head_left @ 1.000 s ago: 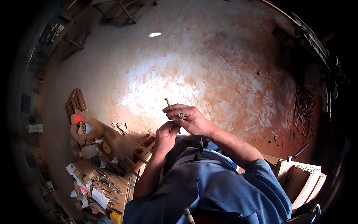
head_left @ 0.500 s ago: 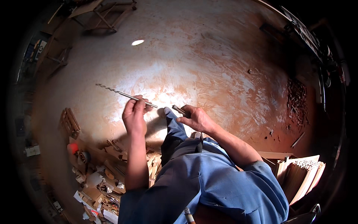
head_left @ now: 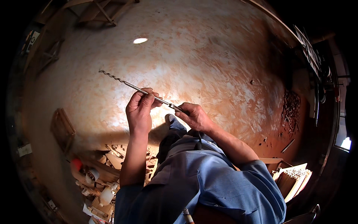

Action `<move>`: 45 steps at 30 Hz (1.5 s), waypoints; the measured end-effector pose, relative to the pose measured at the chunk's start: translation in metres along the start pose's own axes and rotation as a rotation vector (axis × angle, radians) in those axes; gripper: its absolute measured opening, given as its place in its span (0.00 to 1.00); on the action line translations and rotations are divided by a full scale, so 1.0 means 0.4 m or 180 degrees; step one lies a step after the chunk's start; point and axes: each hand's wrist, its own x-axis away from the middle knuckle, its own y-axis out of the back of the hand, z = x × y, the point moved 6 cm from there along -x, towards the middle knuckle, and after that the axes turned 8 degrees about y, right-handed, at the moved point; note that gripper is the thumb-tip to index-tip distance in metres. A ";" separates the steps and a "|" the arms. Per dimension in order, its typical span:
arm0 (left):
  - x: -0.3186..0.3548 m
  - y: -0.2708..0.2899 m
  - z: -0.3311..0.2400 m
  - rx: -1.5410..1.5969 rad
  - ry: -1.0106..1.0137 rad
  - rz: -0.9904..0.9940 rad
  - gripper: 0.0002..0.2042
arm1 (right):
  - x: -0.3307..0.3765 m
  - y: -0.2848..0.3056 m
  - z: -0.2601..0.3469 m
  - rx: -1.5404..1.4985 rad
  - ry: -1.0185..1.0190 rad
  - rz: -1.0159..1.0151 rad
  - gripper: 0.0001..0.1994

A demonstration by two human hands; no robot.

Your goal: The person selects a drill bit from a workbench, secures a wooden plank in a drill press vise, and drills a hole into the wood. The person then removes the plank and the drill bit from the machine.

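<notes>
A long auger drill bit [head_left: 131,86], twisted toward its far left end, lies pinched between the thumb and fingers of my left hand [head_left: 138,114]. Its plain shank points down to the right. My right hand [head_left: 197,118] is closed around a short dark metal piece [head_left: 174,107], most of which the fingers cover, so I cannot tell its kind. The shank's end meets the tip of that piece between my hands; whether it sits inside or only touches, I cannot tell. Both hands are held up in front of my body, above the floor.
Wood offcuts and litter [head_left: 112,160] lie to my lower left, with a plastic bottle [head_left: 107,195] among them. A box of thin sticks [head_left: 294,177] stands at lower right. Dark scraps [head_left: 291,112] are heaped on the right floor. A wooden stand [head_left: 102,13] is at far left.
The drill bit's shank end has come right and down to the metal piece in my right hand; a gap lay between them before. My left hand has moved slightly up and right.
</notes>
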 end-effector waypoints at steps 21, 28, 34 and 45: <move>-0.686 -0.027 -0.080 -0.1131 0.0577 0.0251 0.21 | -0.689 0.256 -0.092 -0.1696 -0.0380 0.0078 0.12; -0.914 -0.160 -0.008 -0.1142 0.0952 0.0792 0.19 | -1.022 0.502 0.003 -0.1525 0.0345 -0.0386 0.12; -1.148 -0.229 -0.068 -0.0817 0.0951 0.1034 0.21 | -1.253 0.612 0.048 -0.1499 0.0265 -0.0767 0.14; -1.623 -0.234 -0.240 -0.0650 0.1384 0.1513 0.15 | -1.665 0.746 0.134 -0.1213 0.0428 -0.1347 0.12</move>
